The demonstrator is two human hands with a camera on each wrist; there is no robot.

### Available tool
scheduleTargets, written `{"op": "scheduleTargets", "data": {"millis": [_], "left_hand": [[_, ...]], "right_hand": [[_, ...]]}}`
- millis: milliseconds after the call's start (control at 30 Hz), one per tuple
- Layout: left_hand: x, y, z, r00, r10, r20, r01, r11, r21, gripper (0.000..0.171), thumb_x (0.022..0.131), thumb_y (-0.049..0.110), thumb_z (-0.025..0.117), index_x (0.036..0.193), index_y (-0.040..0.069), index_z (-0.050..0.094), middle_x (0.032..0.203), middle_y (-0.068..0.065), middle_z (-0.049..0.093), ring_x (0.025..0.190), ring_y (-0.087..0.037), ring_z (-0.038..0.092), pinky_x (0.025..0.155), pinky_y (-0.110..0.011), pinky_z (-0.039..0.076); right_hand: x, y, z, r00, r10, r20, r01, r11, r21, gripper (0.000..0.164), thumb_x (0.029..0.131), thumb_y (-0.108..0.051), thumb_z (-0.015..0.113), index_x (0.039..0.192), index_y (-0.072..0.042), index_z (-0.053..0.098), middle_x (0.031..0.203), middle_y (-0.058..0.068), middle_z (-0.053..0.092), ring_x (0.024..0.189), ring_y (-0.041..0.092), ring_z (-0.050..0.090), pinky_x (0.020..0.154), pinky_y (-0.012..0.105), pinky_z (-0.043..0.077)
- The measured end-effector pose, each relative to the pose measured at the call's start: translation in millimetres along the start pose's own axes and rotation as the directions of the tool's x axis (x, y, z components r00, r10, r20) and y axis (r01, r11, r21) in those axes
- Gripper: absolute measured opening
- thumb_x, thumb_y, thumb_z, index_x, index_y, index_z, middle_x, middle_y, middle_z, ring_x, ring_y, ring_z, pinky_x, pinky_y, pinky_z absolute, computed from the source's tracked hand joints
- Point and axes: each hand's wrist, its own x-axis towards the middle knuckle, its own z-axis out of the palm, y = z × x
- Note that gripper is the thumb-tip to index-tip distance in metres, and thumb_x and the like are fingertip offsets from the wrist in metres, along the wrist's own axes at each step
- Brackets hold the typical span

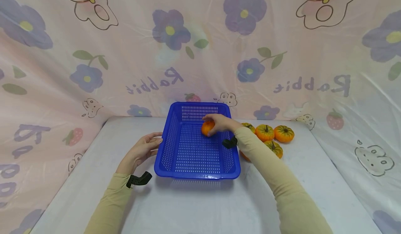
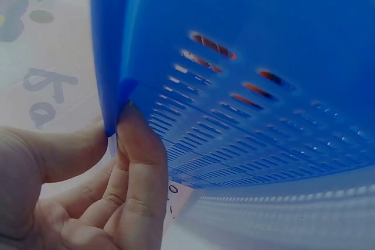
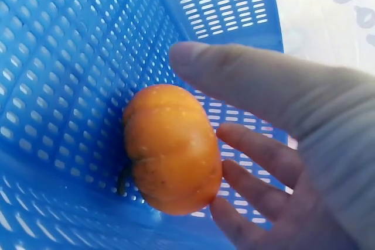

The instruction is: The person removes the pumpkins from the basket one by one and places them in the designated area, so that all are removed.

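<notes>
A blue plastic basket (image 1: 197, 175) with slotted walls stands on the white table. My left hand (image 1: 144, 149) pinches its left rim between thumb and fingers; in the left wrist view the thumb lies outside the rim (image 2: 111, 109). Inside the basket, toward its far right part, is a small orange pumpkin (image 3: 173, 150) with a dark stem. My right hand (image 1: 220, 122) reaches over the right wall to it. The right wrist view shows the thumb (image 3: 228, 68) apart from the pumpkin, while the other fingertips (image 3: 225, 171) are at its side, touching or nearly so.
Several more orange and green pumpkins (image 1: 265, 133) sit on the table to the right of the basket, some partly behind my right forearm. A printed cloth (image 1: 206, 53) hangs behind the table (image 1: 194, 209) and along its sides.
</notes>
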Motion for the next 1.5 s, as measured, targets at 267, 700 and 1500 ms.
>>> {"op": "scheduleTargets", "data": {"millis": [267,700,1500], "left_hand": [[0.4,-1.0,0.0,1.000,-0.001,0.000,0.001,1.000,-0.006,0.046,0.100,0.009,0.051,0.142,-0.001,0.035,0.103,-0.007,0.065,0.083,-0.014,0.067,0.075,-0.028,0.055],[1.8,-1.7,-0.6,1.000,0.008,0.003,-0.008,1.000,0.008,0.043,0.101,0.006,0.047,0.142,-0.001,0.035,0.103,-0.006,0.064,0.084,-0.014,0.066,0.079,-0.031,0.055],[1.1,-3.2,-1.5,0.999,0.033,-0.002,-0.033,0.999,0.024,0.048,0.099,0.011,0.053,0.142,-0.003,0.035,0.104,-0.006,0.064,0.088,-0.015,0.065,0.078,-0.030,0.055]], "right_hand": [[7,2,2,0.998,0.058,0.021,-0.057,0.997,-0.055,0.069,0.076,-0.008,0.081,0.138,-0.006,0.049,0.135,0.012,0.051,0.119,0.027,0.047,0.104,0.040,0.037],[15,1,-3,0.995,0.099,0.031,-0.096,0.992,-0.083,0.072,0.074,-0.002,0.081,0.138,-0.007,0.049,0.134,0.015,0.050,0.117,0.029,0.047,0.101,0.041,0.039],[29,1,10,0.983,0.181,-0.042,-0.186,0.955,-0.230,0.057,0.075,0.009,0.073,0.126,-0.011,0.056,0.126,0.016,0.046,0.109,0.031,0.046,0.094,0.043,0.044]]}}
